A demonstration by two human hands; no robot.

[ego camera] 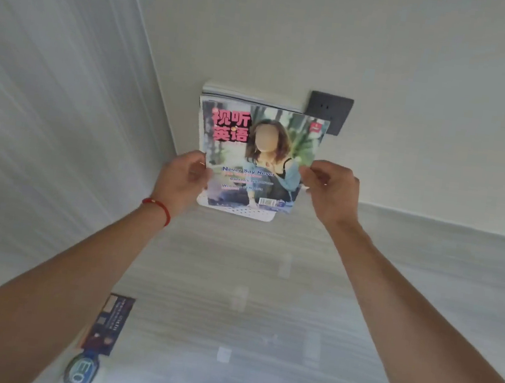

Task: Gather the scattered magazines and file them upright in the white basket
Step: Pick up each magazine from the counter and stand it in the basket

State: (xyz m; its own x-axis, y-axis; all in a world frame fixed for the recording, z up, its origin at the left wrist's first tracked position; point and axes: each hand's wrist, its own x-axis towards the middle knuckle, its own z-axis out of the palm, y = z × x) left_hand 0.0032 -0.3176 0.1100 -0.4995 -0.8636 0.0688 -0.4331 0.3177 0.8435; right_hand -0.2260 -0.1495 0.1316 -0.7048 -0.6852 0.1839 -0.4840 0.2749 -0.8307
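Note:
A magazine (259, 150) with pink Chinese title and a woman on its cover stands upright at the far side of the table, against the wall. My left hand (182, 179) grips its left edge and my right hand (330, 191) pinches its right edge. Below the cover shows the perforated front of the white basket (236, 212). Behind the cover, the top edges of other upright magazines (250, 97) stick up. The rest of the basket is hidden by the cover.
A dark wall socket (331, 112) sits on the wall just right of the magazines. A dark leaflet (109, 323) and a round blue sticker (81, 371) lie near the table's front left. The pale wood-grain table (264, 288) spreads between my arms.

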